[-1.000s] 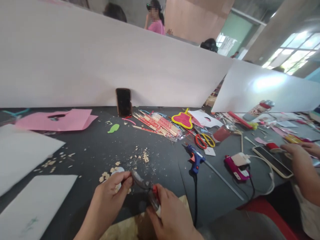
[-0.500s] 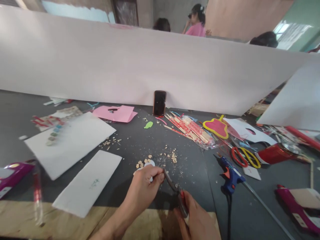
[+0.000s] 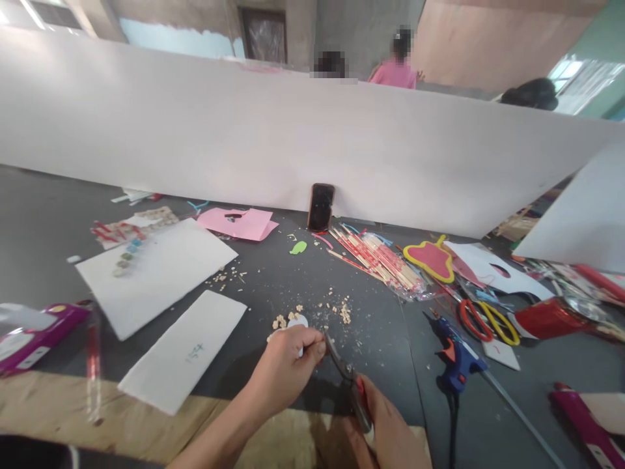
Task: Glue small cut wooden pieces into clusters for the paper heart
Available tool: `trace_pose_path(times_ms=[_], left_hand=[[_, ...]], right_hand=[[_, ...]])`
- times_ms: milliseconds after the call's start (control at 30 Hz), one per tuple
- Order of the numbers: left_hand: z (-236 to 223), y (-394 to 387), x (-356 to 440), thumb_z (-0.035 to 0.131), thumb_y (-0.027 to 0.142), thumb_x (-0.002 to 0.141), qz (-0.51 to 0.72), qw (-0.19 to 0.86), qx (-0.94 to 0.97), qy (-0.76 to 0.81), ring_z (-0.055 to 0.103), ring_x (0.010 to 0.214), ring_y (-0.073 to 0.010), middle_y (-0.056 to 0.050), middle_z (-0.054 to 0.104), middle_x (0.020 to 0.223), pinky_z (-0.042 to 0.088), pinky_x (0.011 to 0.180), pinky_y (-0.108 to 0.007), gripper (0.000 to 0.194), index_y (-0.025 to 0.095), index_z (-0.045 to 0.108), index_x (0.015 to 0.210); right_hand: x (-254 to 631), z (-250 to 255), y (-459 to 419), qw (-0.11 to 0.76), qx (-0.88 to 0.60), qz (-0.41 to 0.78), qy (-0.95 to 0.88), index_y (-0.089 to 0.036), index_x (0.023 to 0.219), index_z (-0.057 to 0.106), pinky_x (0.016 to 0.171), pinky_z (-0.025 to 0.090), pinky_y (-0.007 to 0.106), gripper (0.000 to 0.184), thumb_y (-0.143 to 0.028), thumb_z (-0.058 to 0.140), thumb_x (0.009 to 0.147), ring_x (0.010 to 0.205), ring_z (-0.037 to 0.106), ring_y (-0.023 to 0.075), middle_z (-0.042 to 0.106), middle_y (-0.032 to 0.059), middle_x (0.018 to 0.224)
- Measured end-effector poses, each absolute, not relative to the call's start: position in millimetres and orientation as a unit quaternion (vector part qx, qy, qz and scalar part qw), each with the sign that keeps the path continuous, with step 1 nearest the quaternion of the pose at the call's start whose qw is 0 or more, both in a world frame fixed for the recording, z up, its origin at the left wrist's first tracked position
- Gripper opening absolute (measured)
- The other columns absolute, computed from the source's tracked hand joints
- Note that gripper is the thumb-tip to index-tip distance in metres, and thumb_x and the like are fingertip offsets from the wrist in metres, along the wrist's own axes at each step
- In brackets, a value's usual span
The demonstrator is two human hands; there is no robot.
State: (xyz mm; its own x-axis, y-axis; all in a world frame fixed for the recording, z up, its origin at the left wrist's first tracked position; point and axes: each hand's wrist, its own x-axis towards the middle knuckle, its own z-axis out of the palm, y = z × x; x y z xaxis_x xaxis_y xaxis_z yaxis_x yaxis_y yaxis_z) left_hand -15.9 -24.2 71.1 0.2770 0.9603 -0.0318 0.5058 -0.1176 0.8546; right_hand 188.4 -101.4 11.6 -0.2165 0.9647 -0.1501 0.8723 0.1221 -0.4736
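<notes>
My right hand (image 3: 385, 417) is wrapped round the handles of dark pruning shears (image 3: 347, 374) with red showing on the grip. Their blades point up and left to the fingertips of my left hand (image 3: 290, 358). Thumb and forefinger of that hand are pinched together at the blade tips; whatever they hold is too small to make out. Just beyond the left knuckles lies a white round piece (image 3: 297, 321), partly covered by the hand. Small pale chips (image 3: 280, 322) lie beside it, and more crumbs (image 3: 344, 311) are scattered farther right on the dark table.
Chopsticks in red-printed wrappers (image 3: 385, 260) lie beyond my hands. To the right are a blue glue gun (image 3: 459, 361), red-and-yellow scissors (image 3: 488, 322) and a red can (image 3: 551, 316). White boards (image 3: 185, 352) lie left. A phone (image 3: 321, 207) leans against the white partition (image 3: 234, 137).
The view has shifted slightly, so the table things appear a little farther right. Both hands keep nearly the same pose, with the shears still at the left fingertips.
</notes>
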Motion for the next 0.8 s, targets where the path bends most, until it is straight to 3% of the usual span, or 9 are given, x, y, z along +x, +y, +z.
trace_pose_path(times_ms=[200,367,467,600,733,800], left_hand=[[78.1,-23.7,-16.7,0.045,0.021,0.082,0.278,0.451,0.679,0.509,0.057,0.063,-0.0135,0.002,0.059,0.059,0.037,0.060,-0.021,0.027,0.018,0.054,0.057],[76.8,-25.2,-13.9,0.045,0.019,0.082,0.275,0.443,0.679,0.516,0.056,0.062,-0.0125,0.003,0.060,0.058,0.036,0.059,-0.020,0.028,0.017,0.054,0.056],[71.0,-25.0,-12.8,0.045,0.021,0.084,0.273,0.431,0.675,0.533,0.057,0.061,-0.0125,0.003,0.061,0.058,0.037,0.058,-0.020,0.029,0.017,0.055,0.057],[64.0,-22.5,-13.3,0.043,0.026,0.089,0.276,0.416,0.676,0.542,0.058,0.064,-0.0152,0.001,0.063,0.063,0.040,0.059,-0.023,0.030,0.018,0.060,0.065],[61.5,-26.1,-5.8,0.050,0.029,0.088,0.322,0.260,0.721,0.556,0.060,0.082,-0.0240,-0.006,0.069,0.084,0.045,0.076,-0.036,0.020,0.017,0.065,0.094],[60.6,-32.6,5.5,0.051,0.027,0.088,0.349,0.166,0.759,0.523,0.059,0.094,-0.0269,-0.009,0.069,0.100,0.043,0.084,-0.043,0.022,0.017,0.062,0.105]], right_hand=[[183.0,5.4,-108.7,0.152,-0.655,0.197,-0.714,-0.011,0.125,0.052,0.085,0.052,0.032,0.046,-0.033,0.044,0.086,0.105,0.065,0.0242,0.066,0.0157,0.117],[178.2,7.6,-111.2,0.128,-0.668,0.188,-0.708,-0.020,0.118,0.056,0.075,0.053,0.030,0.038,-0.034,0.045,0.084,0.084,0.072,0.0243,0.074,0.0088,0.098],[176.6,14.7,-108.5,0.103,-0.675,0.209,-0.700,-0.021,0.115,0.057,0.073,0.053,0.032,0.036,-0.034,0.044,0.085,0.078,0.072,0.0255,0.075,0.0085,0.089],[178.0,32.7,-99.3,0.112,-0.668,0.295,-0.674,-0.022,0.116,0.056,0.074,0.050,0.031,0.036,-0.035,0.041,0.086,0.085,0.071,0.0243,0.074,0.0081,0.089],[190.7,56.9,-81.8,0.134,-0.618,0.424,-0.648,-0.019,0.104,0.062,0.079,0.048,0.028,0.035,-0.041,0.042,0.086,0.091,0.067,0.0219,0.073,0.0060,0.094],[202.7,63.6,-72.0,0.090,-0.614,0.481,-0.619,-0.017,0.097,0.064,0.070,0.049,0.027,0.036,-0.045,0.045,0.085,0.075,0.066,0.0197,0.072,0.0032,0.078]])
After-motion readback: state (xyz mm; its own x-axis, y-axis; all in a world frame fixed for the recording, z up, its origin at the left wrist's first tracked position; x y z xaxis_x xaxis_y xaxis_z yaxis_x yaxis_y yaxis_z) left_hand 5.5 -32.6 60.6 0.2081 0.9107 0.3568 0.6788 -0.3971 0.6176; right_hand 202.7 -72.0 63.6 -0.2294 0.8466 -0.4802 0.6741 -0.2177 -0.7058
